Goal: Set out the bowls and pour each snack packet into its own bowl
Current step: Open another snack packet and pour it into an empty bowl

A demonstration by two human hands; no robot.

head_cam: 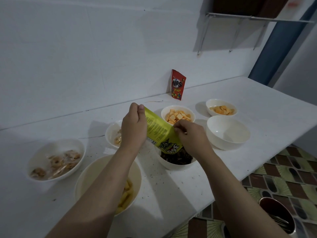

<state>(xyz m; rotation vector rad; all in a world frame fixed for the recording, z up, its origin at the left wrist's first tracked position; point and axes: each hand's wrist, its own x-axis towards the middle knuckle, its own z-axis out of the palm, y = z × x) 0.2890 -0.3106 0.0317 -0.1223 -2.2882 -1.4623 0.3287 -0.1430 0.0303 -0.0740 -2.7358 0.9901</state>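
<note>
A yellow-green snack packet [158, 130] is tipped mouth-down over a white bowl [173, 164] that holds dark snack pieces. My left hand [133, 129] grips the packet's upper end, and my right hand [190, 136] pinches its right edge near the mouth. Behind it stands a bowl of orange crackers [178, 115], and another bowl of orange crackers [221, 108] sits further right. An empty white bowl [228, 132] stands at the right. A red sealed packet [178, 85] leans upright against the wall.
A bowl of ring-shaped snacks [56, 159] sits at the left, a bowl of yellow sticks [109, 184] lies under my left forearm, and a small bowl [113, 133] is half hidden behind my left hand. The white counter's edge [257, 170] drops to a patterned floor with a dark metal pot [277, 215].
</note>
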